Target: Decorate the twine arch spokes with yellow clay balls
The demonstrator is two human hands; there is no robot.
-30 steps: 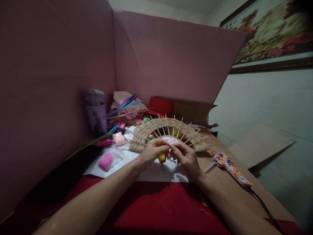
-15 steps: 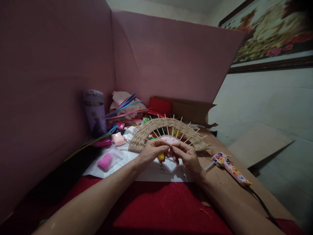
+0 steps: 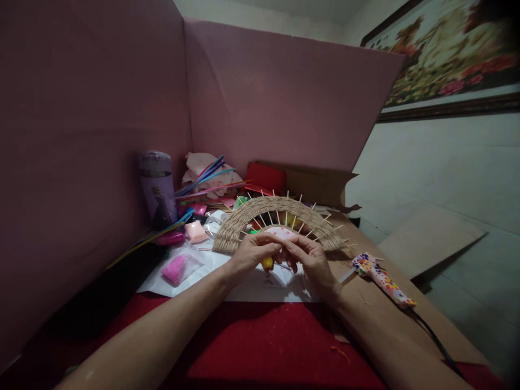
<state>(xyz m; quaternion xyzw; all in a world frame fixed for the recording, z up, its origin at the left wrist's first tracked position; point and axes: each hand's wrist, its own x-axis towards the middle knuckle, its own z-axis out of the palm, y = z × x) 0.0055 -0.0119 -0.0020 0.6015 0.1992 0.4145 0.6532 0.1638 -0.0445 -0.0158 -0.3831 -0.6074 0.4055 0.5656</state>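
My left hand (image 3: 255, 250) and my right hand (image 3: 309, 259) meet fingertip to fingertip just in front of a half-round woven fan (image 3: 280, 205). A small yellow lump (image 3: 267, 262), perhaps soft clay, shows under the curled fingers of my left hand. Thumb and forefinger of each hand are pinched together; whatever lies between the tips is too small to make out. Twine is woven across thin sticks that poke out past the fan's outer edge. Behind my fingers, a white panel with pinkish dots (image 3: 280, 232) fills the fan's centre, partly hidden.
A flower-patterned glue gun (image 3: 382, 279) with a black cord lies on cardboard (image 3: 430, 325) at right. To the left are a bag of pink clay (image 3: 175, 270), a peach packet (image 3: 196, 232), pipe cleaners (image 3: 207, 176) and a purple tumbler (image 3: 157, 189). Pink boards stand behind.
Both hands stay in nearly the same spot with fingertips together; the fingers have shifted only slightly. The fan and the things around it have not moved.
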